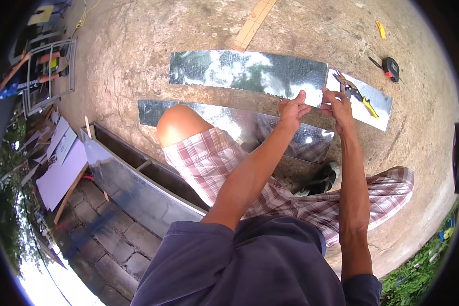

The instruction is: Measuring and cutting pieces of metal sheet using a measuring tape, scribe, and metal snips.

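A long, shiny sheet metal strip (224,69) lies across the concrete in front of me, its right part raised a little toward my hands. My left hand (292,109) grips its near edge close to the right end, thumb on top. At the right end corner, my right hand (338,108) pinches the strip between thumb and fingers; some fingertips are hidden. Just beyond the right hand, a pair of tin snips (359,96) with a yellow handle rests on a shorter metal piece (382,104). Nearer to me, a second metal strip (306,133) lies partly under my knee.
A tape measure (391,69) and an orange-yellow utility knife (381,29) lie at the far right. A cardboard-coloured strip (255,24) touches the far edge. To my left stand a long metal trough (132,178), leaning boards (62,173) and a metal frame (51,76).
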A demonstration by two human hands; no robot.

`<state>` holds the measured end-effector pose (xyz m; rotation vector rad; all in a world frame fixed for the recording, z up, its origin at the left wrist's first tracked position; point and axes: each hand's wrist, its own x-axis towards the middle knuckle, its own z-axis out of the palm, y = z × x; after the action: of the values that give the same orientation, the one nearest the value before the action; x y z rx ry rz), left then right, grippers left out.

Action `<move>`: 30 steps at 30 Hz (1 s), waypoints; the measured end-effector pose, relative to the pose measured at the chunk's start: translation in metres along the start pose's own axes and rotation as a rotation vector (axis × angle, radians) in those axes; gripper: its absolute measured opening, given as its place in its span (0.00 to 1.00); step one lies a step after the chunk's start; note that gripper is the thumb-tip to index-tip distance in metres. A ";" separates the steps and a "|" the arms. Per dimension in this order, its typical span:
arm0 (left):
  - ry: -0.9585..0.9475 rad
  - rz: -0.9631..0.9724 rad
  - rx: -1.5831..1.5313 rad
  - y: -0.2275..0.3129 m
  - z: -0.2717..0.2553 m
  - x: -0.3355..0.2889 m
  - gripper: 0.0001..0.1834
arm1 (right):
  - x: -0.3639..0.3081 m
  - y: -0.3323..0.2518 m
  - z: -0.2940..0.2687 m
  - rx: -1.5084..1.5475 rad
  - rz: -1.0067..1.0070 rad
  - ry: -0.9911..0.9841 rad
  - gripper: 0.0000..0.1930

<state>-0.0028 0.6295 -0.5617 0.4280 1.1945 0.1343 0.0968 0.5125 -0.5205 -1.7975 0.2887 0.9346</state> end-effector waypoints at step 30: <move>0.614 0.060 0.443 0.154 -0.111 -0.030 0.06 | -0.015 0.099 0.076 0.468 0.051 -0.300 0.06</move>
<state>-0.0979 0.7881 -0.5084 0.8497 1.8264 0.0502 -0.0064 0.5333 -0.5898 -1.2109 0.3313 1.0569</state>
